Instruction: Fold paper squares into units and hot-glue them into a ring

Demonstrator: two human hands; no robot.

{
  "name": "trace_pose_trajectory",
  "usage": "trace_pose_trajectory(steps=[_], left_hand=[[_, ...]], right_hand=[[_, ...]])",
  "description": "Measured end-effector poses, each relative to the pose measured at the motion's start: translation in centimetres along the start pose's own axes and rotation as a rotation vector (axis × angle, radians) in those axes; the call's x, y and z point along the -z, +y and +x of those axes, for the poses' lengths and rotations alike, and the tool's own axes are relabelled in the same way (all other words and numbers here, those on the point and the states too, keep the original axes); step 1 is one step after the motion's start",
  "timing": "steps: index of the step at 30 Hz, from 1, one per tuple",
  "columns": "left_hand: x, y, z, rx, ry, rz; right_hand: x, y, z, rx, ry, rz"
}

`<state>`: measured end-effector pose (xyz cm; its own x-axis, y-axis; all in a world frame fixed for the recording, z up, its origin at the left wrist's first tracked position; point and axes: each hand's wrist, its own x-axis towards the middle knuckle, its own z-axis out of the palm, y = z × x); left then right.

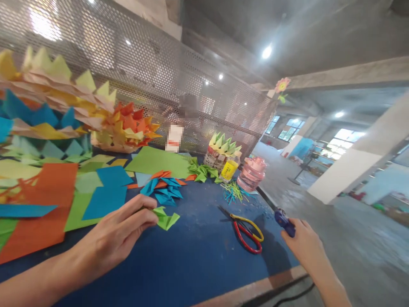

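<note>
My left hand (119, 230) pinches a folded green paper piece (166, 218) over the blue tabletop (191, 260). Just behind it lies a pile of folded blue and orange pieces (164, 189). At the right, beyond the table's edge, my right hand (305, 243) is closed around a dark purple tool (283, 221), whose kind I cannot make out. Between the hands rest scissors (247, 232) with red and yellow handles, blades slightly apart, touched by neither hand.
Colored paper sheets (54, 192) cover the left side. Behind stand layered paper crafts (51, 111), a yellow-labelled bottle (229, 169), a pink jar (252, 174) and a perforated metal screen (159, 81). Paper scraps (235, 192) lie before the jar. A cable (295, 295) hangs below the table edge.
</note>
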<state>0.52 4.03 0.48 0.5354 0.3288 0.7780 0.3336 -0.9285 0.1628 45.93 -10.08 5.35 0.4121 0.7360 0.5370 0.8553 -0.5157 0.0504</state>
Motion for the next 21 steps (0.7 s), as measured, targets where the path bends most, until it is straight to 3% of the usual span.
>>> trace_pose_trajectory(steps=[3,6,7,8,10,15,21], left_hand=[[-0.1,-0.1,0.1,-0.02,0.039,0.013],[-0.1,0.0,0.1,0.0,0.046,0.013],[-0.1,-0.1,0.1,0.001,0.046,0.013],[-0.1,-0.1,0.1,0.0,0.046,0.014],[-0.3,-0.3,0.1,-0.001,0.043,0.014],[-0.5,-1.0,0.2,0.042,0.047,0.01],[-0.1,-1.5,0.6,0.193,0.071,-0.014]], right_hand=[[2.8,0.0,0.0,-0.102,0.012,0.14],[5.1,-2.2,0.0,-0.358,-0.073,0.869],[5.6,-3.3,0.0,-0.399,-0.117,1.168],[6.0,-4.6,0.1,-0.391,-0.154,1.274],[6.2,-7.3,0.2,-0.371,-0.25,1.431],[5.3,-13.5,1.1,-0.404,-0.704,1.792],[4.2,-19.8,2.5,-0.384,-0.958,1.907]])
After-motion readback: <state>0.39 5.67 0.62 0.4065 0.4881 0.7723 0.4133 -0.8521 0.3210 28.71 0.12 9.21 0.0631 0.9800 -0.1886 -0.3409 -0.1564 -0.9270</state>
